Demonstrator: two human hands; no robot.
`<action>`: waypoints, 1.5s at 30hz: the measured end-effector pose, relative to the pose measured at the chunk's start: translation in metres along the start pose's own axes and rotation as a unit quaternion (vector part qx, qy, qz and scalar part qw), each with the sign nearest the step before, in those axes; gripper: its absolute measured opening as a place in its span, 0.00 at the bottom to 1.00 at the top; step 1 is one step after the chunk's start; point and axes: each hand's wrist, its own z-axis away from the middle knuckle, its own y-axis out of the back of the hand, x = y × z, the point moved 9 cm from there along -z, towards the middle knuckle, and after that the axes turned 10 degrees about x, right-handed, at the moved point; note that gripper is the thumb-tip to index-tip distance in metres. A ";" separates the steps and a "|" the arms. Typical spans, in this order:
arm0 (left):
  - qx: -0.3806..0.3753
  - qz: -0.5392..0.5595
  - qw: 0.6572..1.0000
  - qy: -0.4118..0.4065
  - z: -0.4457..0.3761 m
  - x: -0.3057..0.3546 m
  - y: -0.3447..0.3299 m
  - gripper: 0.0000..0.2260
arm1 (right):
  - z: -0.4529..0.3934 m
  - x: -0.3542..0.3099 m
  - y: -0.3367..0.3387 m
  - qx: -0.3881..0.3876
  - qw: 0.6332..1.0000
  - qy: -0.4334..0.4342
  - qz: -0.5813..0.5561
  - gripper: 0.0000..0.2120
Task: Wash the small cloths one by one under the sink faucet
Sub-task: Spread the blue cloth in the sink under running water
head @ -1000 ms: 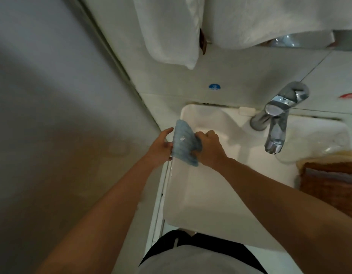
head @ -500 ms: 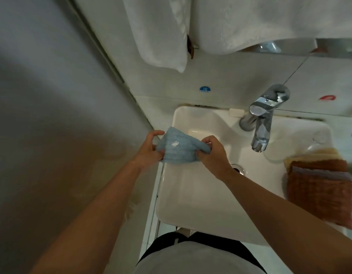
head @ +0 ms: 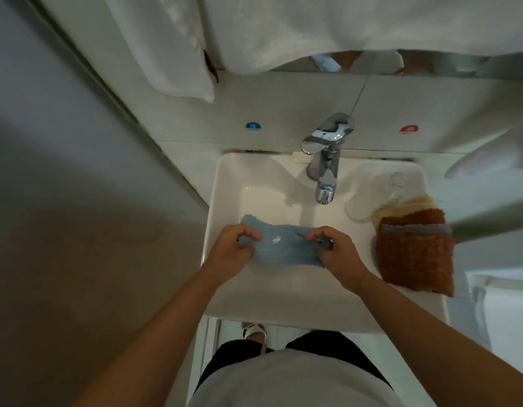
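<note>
Cloth (head: 286, 248) spread between both hands over the sink (head: 225, 183), in front of the faucet (head: 326, 160).

Left hand (head: 230, 254) pinches the cloth's left end; right hand (head: 338, 255) pinches its right end. No water visibly runs from the faucet. Judged step: presenting the first cloth for wetting. Next move calls for freeing one hand to open the faucet, then placing the cloth under the spout. Remaining cloths (head: 415, 254) lie stacked right of the faucet, on the sink's edge.
</note>
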 end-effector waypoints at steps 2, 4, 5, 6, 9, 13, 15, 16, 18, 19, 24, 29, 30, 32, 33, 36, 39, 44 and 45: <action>-0.009 -0.043 0.999 -0.032 0.007 0.000 -0.033 0.17 | 0.001 0.021 0.019 0.009 0.999 -0.002 0.047 0.20; -0.010 -0.064 0.997 -0.050 0.011 -0.001 -0.057 0.16 | -0.004 0.038 0.034 0.013 0.993 0.012 0.114 0.21; -0.007 -0.077 0.996 -0.051 0.011 -0.005 -0.067 0.16 | -0.007 0.046 0.038 0.003 0.989 0.018 0.145 0.24; -0.005 -0.097 0.994 -0.051 0.011 -0.009 -0.076 0.18 | -0.009 0.054 0.041 -0.016 0.985 0.016 0.170 0.27; -0.036 -0.202 0.978 -0.027 0.015 -0.023 -0.096 0.25 | -0.011 0.073 0.043 -0.076 0.968 0.008 0.240 0.36; -0.062 -0.184 0.980 -0.042 0.021 -0.023 -0.103 0.25 | -0.008 0.077 0.034 -0.107 0.938 0.039 0.327 0.40; -0.069 -0.194 0.978 -0.035 0.021 -0.025 -0.099 0.27 | -0.006 0.078 0.036 -0.094 0.935 0.020 0.342 0.38; -0.074 -0.210 0.975 -0.024 0.021 -0.028 -0.097 0.27 | -0.006 0.079 0.036 -0.091 0.932 0.018 0.351 0.37; -0.082 -0.267 0.960 -0.011 0.024 -0.034 -0.094 0.27 | -0.001 0.081 0.036 -0.107 0.906 0.018 0.410 0.38; -0.089 -0.300 0.950 -0.008 0.026 -0.034 -0.094 0.27 | 0.002 0.082 0.036 -0.117 0.884 0.025 0.452 0.39; -0.132 -0.316 0.939 0.032 0.032 -0.022 -0.088 0.30 | 0.012 0.079 0.037 -0.113 0.857 0.053 0.500 0.41; 0.026 -0.032 0.998 0.043 0.007 0.064 -0.039 0.10 | 0.019 0.051 0.049 -0.044 0.921 0.098 0.373 0.25; 0.041 0.013 0.998 0.035 0.004 0.086 -0.031 0.09 | 0.020 0.048 0.050 -0.037 0.934 0.108 0.338 0.23; 0.047 0.080 0.996 0.007 -0.002 0.127 -0.016 0.10 | 0.019 0.043 0.053 -0.029 0.953 0.113 0.281 0.21; 0.036 0.096 0.995 -0.003 -0.004 0.143 -0.012 0.12 | 0.019 0.041 0.054 -0.026 0.959 0.110 0.258 0.21; 0.002 0.112 0.994 -0.008 -0.011 0.175 -0.009 0.18 | 0.020 0.035 0.058 -0.011 0.973 0.099 0.210 0.21; 0.008 0.109 0.994 -0.001 -0.018 0.195 -0.006 0.19 | 0.021 0.037 0.062 -0.006 0.975 0.088 0.203 0.22; 0.019 0.155 0.988 0.019 -0.021 0.214 -0.005 0.17 | 0.020 0.049 0.063 -0.023 0.970 0.066 0.235 0.19; 0.016 0.158 0.987 0.011 -0.020 0.218 -0.005 0.17 | 0.021 0.050 0.063 -0.027 0.968 0.062 0.240 0.19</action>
